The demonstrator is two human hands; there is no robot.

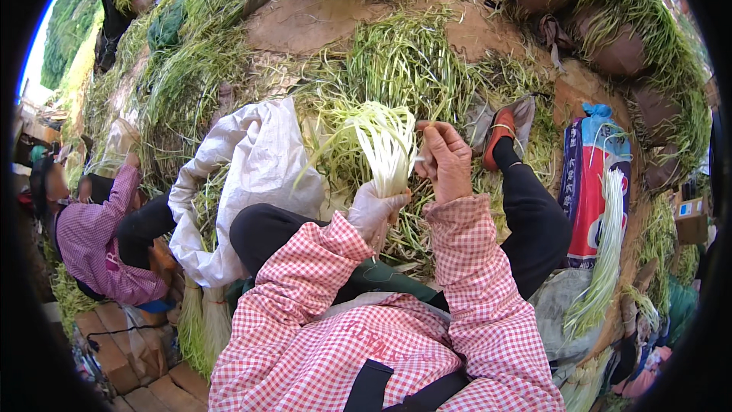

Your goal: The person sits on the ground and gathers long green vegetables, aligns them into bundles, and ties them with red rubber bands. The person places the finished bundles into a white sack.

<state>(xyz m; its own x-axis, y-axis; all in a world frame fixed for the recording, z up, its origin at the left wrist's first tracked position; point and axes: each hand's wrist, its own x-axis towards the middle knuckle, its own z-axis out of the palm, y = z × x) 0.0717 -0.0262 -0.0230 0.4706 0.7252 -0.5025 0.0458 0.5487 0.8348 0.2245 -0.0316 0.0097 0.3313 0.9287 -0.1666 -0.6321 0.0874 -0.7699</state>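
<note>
My left hand [374, 212], in a thin translucent glove, grips the lower part of a bunch of pale white and yellow-green leafy stalks [384, 149], which look like blanched chives. The leaf ends fan out above the fist and droop to the left. My right hand [447, 154] is just right of the bunch, its thumb and fingers pinched on a thin yellowish leaf [439, 111]. A small pale piece by its lower fingers is too blurred to name. Beyond both hands a heap of loose green leaves [409, 66] covers the ground between my legs.
A white woven sack [274, 154] lies by my left knee. Tied bundles [214, 320] stand below it. At right, a pale bunch [609, 246] rests against a red and blue printed sack [592, 194]. A co-worker [108, 252] sits at left. Leaf-covered mounds [612, 46] line the far right.
</note>
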